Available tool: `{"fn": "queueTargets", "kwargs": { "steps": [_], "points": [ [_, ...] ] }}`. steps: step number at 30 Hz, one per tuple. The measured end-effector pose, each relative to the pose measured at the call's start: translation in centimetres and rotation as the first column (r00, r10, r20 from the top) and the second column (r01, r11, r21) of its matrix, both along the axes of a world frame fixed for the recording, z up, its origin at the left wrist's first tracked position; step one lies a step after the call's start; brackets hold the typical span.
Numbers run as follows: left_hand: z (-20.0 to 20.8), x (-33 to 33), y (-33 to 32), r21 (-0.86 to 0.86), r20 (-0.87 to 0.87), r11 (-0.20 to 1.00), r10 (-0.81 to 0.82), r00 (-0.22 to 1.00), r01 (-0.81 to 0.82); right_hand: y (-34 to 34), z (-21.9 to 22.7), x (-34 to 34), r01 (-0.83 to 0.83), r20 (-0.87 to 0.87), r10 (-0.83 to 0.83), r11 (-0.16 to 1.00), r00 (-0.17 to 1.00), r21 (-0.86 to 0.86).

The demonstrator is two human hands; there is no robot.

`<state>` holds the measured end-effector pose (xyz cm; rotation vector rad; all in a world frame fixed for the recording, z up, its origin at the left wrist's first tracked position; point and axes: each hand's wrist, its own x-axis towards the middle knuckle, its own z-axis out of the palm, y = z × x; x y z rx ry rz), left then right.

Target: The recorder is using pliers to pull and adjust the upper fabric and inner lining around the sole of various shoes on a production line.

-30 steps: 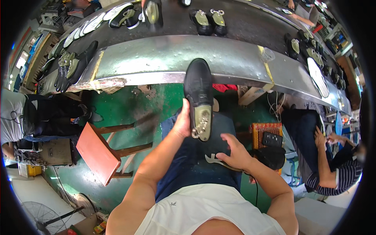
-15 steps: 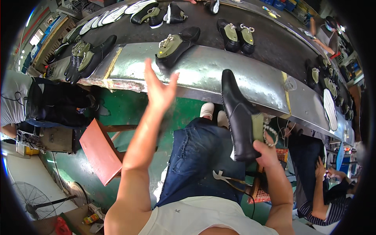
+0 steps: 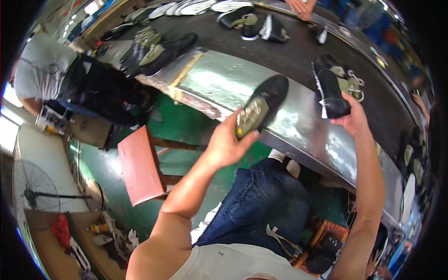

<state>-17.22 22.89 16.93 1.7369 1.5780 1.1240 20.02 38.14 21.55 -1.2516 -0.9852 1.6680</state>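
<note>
Left hand [image 3: 227, 145]: closed on black leather shoe [image 3: 260, 110], sole up, over the curved metal desk [image 3: 298, 116]. Right hand [image 3: 355, 117]: gripping second black shoe [image 3: 332, 92] at conveyor belt [image 3: 298, 51] edge.

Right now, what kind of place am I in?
Most likely a shoe factory line. A dark conveyor belt carries black shoes and loose insoles, your left hand and right hand each hold a black shoe, and other workers sit alongside on the green floor.
</note>
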Motion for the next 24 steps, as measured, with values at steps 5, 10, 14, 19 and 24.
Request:
{"fn": "queueTargets", "kwargs": {
  "steps": [5, 10, 14, 19, 24],
  "points": [
    [-1.3, -1.6, -4.0, -0.101, 0.224, 0.994, 0.069, 0.972, -0.047, 8.3, -1.9, -3.8, 0.055, 0.144, -0.059, 0.998, 0.988, 0.028],
    [-0.9, -1.0, -2.9, -0.132, 0.434, 0.991, 0.025, 0.901, 0.037, 13.1, -4.9, -4.5, -0.058, 0.805, -0.41, 0.877, 0.428, 0.477],
    [-3.6, -0.5, -4.1, -0.072, 0.481, 0.997, 0.046, 0.876, -0.012, 12.7, -8.8, -6.5, -0.3, 0.819, -0.526, 0.762, 0.231, 0.574],
    [-5.8, 2.2, -5.5, 0.187, 0.033, 0.981, 0.041, 0.999, -0.046, 6.3, -8.9, -7.5, -0.402, 0.671, -0.667, 0.545, 0.322, 0.735],
    [-8.0, 4.8, -9.0, 0.227, 0.038, 0.972, -0.064, 0.997, 0.053, -12.7, -5.6, -10.3, -0.343, 0.6, -0.298, 0.601, 0.742, 0.722]
  ]
}}
